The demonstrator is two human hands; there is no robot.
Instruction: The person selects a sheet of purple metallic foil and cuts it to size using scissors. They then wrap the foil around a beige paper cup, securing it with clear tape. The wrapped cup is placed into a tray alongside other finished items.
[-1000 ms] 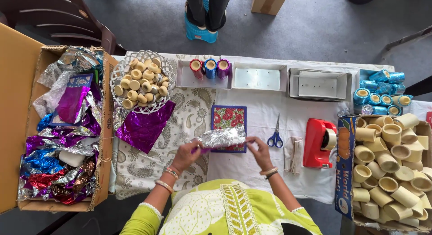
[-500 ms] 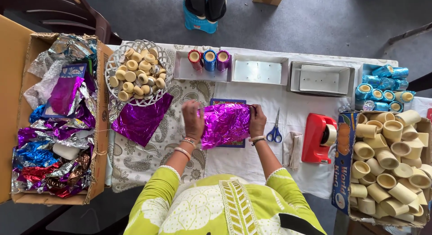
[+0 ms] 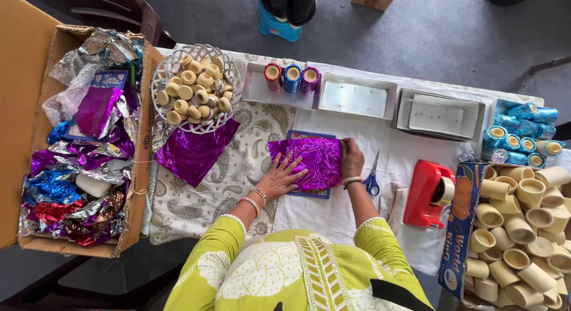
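The left hand (image 3: 278, 179) lies flat, fingers spread wide, pressing the 8 o'clock edge of a purple foil (image 3: 306, 162); its grip holds nothing. The right hand (image 3: 352, 158) rests on the foil's 3 o'clock edge, fingers curled; I cannot tell whether it pinches the sheet. The foil is spread on a blue board (image 3: 315, 193) at the middle of the table (image 3: 333, 210), its long axis running from 9 to 3 o'clock. Scissors (image 3: 372, 180) lie just beside the right wrist, blades pointing to 12. At 9 o'clock lies a second foil (image 3: 193, 153), beyond it a basket (image 3: 162, 73) of small cups (image 3: 193, 91). At 12 a tray (image 3: 257, 88) holds 3 wrapped cups (image 3: 291, 77). At 3 stands a red tape dispenser (image 3: 423, 189), then a box (image 3: 461, 239) full of bare cups (image 3: 523, 227).
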